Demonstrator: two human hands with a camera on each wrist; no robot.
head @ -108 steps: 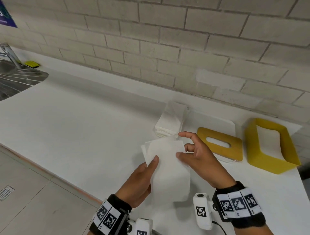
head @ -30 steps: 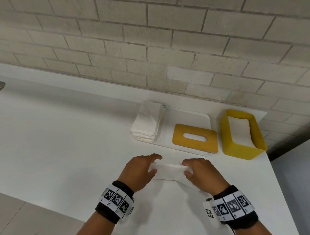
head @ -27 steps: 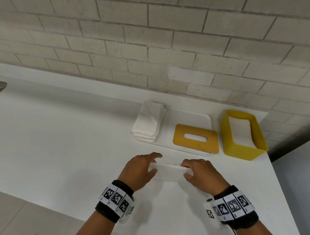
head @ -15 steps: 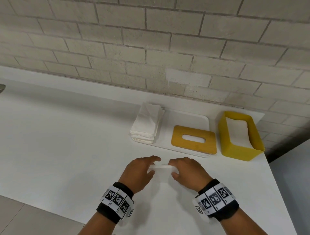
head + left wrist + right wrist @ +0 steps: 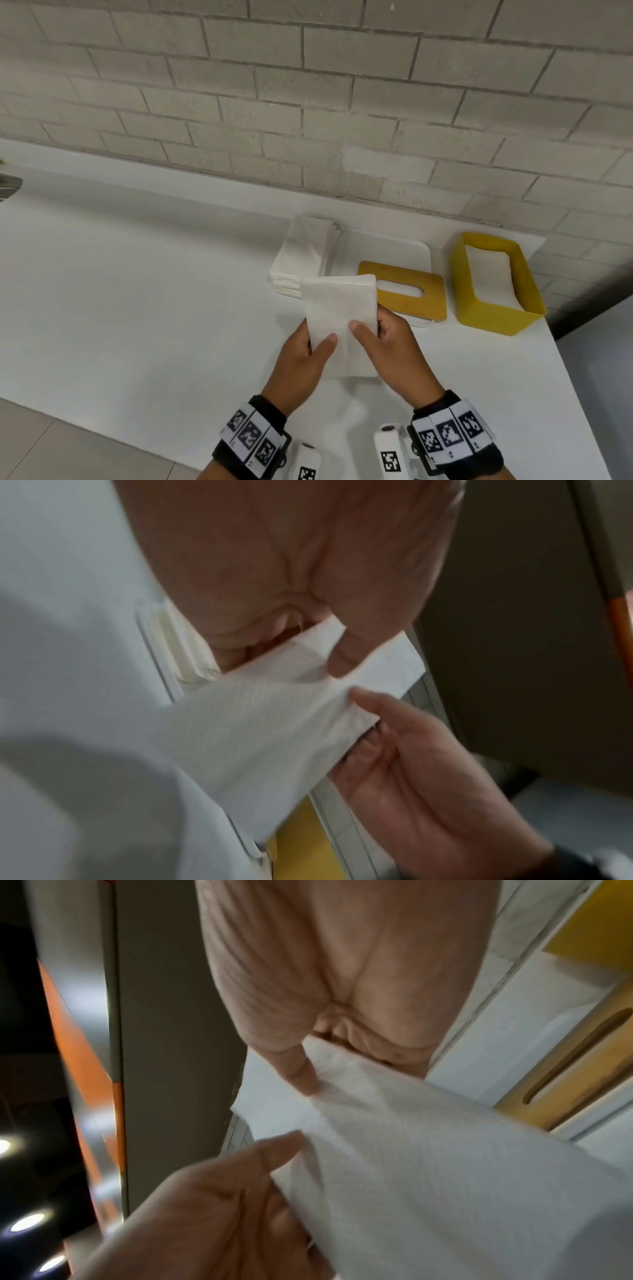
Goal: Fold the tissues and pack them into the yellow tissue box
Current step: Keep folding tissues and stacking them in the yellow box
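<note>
Near the lower middle of the head view, both hands hold a folded white tissue [image 5: 339, 315] upright above the white worktop [image 5: 137, 291]. The left hand [image 5: 301, 363] pinches its left edge with thumb on the near face; the right hand [image 5: 394, 349] pinches the right edge the same way. Behind it, a stack of tissues [image 5: 301, 260] and a yellow slotted lid [image 5: 407, 291] lie on a white tray [image 5: 383, 250]. At right stands the open yellow tissue box [image 5: 493, 311], with white tissue inside.
</note>
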